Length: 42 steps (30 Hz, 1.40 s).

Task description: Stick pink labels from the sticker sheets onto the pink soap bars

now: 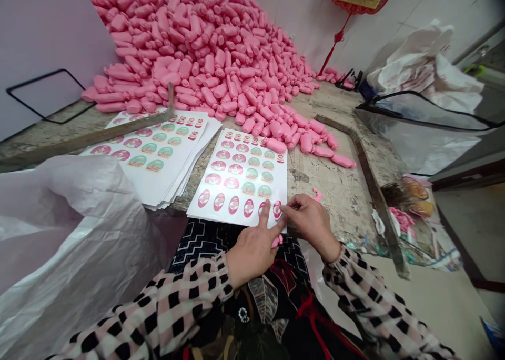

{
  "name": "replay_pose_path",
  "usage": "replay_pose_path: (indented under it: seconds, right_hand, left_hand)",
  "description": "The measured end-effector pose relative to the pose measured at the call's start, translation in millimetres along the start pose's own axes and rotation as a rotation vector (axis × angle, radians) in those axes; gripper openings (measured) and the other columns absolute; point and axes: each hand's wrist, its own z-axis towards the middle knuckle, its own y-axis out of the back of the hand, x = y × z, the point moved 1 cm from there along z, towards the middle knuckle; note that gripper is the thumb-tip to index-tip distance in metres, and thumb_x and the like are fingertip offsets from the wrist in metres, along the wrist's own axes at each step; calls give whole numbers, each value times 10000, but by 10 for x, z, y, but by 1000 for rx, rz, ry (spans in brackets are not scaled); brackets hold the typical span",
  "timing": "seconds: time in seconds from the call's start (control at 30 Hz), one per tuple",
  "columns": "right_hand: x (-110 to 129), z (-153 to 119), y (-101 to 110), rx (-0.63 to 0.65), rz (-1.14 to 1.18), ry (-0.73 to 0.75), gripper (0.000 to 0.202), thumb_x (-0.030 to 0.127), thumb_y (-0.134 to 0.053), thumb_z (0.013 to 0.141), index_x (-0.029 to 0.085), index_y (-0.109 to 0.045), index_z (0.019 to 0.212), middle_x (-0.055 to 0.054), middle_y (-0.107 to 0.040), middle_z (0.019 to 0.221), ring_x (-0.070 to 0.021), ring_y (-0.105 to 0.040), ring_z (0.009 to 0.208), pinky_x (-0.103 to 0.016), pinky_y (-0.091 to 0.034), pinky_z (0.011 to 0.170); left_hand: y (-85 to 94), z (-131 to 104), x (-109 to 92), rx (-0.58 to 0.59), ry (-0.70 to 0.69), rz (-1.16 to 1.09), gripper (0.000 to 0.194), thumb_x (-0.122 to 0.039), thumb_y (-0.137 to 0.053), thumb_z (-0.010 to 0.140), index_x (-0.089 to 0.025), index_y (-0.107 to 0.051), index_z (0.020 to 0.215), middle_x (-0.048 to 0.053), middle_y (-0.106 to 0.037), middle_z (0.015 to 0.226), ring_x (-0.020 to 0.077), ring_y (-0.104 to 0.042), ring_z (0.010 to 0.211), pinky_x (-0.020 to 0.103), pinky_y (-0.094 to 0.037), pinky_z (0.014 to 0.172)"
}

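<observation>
A sheet of stickers (244, 190) lies at the table's front edge, with pink and green labels in rows and ovals along the bottom. My left hand (254, 249) rests over its lower right corner, two fingers stretched onto the paper. Against its palm, the other fingers hold a small pink bottle (278, 241), mostly hidden. My right hand (311, 220) is closed in a pinch at the last oval sticker (278, 210) of the bottom row, thumb and index finger at its right edge. How far the sticker is lifted I cannot make out.
A large heap of pink bottles (205, 49) fills the back. More sticker sheets (158, 178) are stacked to the left. Wooden strips (366, 183) edge the worktop (331, 191). A white sack (74, 233) stands at front left, and a clear bag (418, 133) at right.
</observation>
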Motion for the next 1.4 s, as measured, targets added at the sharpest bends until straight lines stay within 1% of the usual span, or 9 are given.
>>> replay_pose_path:
  seconds: [0.4,0.57,0.67,0.8,0.87,0.97,1.07,1.2,1.4]
  right_hand:
    - [-149,83,125,-7,175,6,309,528,-587,671,224,-631,643,1,-625,628,-139,-511,549,-249,-327,503]
    - [-223,95,-44,-25,355,4,334,523,-591,668,196,-647,697,-5,-611,598,-137,-502,532,-251,-361,507]
    - [-236,94,-151,-8,490,-38,363,534,-603,659,176,-642,708,-9,-602,591,-132,-489,518,-249,-366,496]
    - [-203,107,-137,-6,715,-92,376,530,-640,632,160,-608,691,-12,-590,603,-123,-479,518,-241,-369,490]
    - [-149,92,-87,-28,832,-81,349,504,-655,632,167,-590,692,-11,-598,639,-125,-499,556,-243,-391,524]
    - [-22,5,-22,-26,950,-34,295,459,-662,656,181,-578,707,-10,-610,702,-132,-527,625,-253,-421,593]
    - [125,-138,-5,74,990,5,249,418,-672,672,186,-589,709,-1,-598,694,-126,-516,624,-251,-421,604]
    - [263,-297,-33,153,944,41,230,395,-683,669,182,-599,669,12,-580,644,-115,-496,601,-246,-409,607]
    - [316,-370,-76,213,904,51,230,398,-669,679,177,-605,668,3,-604,649,-128,-528,619,-253,-424,614]
  left_hand:
    - [-37,2,48,-15,-10,-41,683,-263,-518,784,-391,-209,1379,126,188,1472,300,-606,958,418,-478,776]
    - [-23,-34,34,-15,-4,-46,652,-260,-499,802,-383,-220,1378,130,139,1483,279,-616,935,421,-475,787]
    - [37,-102,10,-25,-51,-127,610,-255,-493,809,-358,-269,1368,105,34,1499,290,-573,1019,429,-454,837]
    - [157,-145,-13,-145,-148,-525,506,-356,-536,800,-276,-420,1286,92,-368,1379,272,-496,1116,408,-402,920]
    - [195,-114,7,-168,-70,-929,457,-476,-521,791,-233,-505,1177,87,-568,1118,212,-587,918,333,-480,766]
    - [211,-28,68,-86,137,-1624,475,-604,-398,802,-200,-534,1011,27,-573,754,107,-540,523,213,-418,453]
    - [223,42,136,-57,312,-2042,454,-621,-426,784,-191,-508,903,-3,-523,635,93,-509,459,188,-379,412]
    - [239,69,178,-107,431,-2162,413,-586,-437,802,-184,-503,866,10,-545,642,111,-529,460,208,-401,411]
    - [223,74,189,-178,403,-2178,391,-548,-447,817,-168,-524,860,9,-552,727,105,-539,501,222,-431,401]
